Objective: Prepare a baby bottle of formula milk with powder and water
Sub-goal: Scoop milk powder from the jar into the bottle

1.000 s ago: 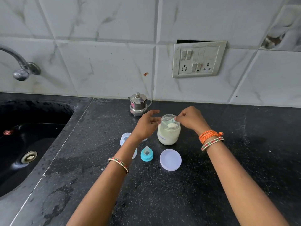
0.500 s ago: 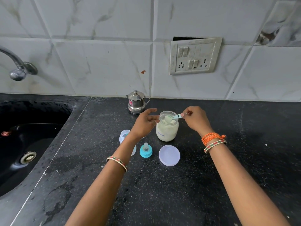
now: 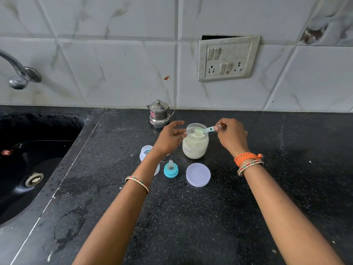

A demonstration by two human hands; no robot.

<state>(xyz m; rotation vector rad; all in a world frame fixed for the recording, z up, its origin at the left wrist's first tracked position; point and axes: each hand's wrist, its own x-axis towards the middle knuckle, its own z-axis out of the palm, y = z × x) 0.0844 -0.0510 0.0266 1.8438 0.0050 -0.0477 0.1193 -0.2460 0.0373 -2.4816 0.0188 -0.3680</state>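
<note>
A clear jar (image 3: 195, 145) of white formula powder stands open on the black counter. My right hand (image 3: 230, 136) pinches the handle of a pale green scoop (image 3: 202, 130), whose bowl, heaped with powder, hovers over the jar's mouth. My left hand (image 3: 169, 139) is beside the jar's left rim, fingers loosely spread, a fingertip at the rim. The open baby bottle (image 3: 146, 153) stands left of the jar, partly hidden by my left wrist. Its teal nipple cap (image 3: 171, 169) and the jar's lilac lid (image 3: 198, 175) lie in front of the jar.
A small steel lidded pot (image 3: 159, 114) stands by the tiled wall behind the jar. A black sink (image 3: 28, 161) with a tap (image 3: 18, 73) fills the left side. A switch plate (image 3: 228, 58) hangs on the wall.
My right hand has lifted the scoop out of the powder, so its filled bowl now sits above the jar's mouth. My left hand has stayed by the rim.
</note>
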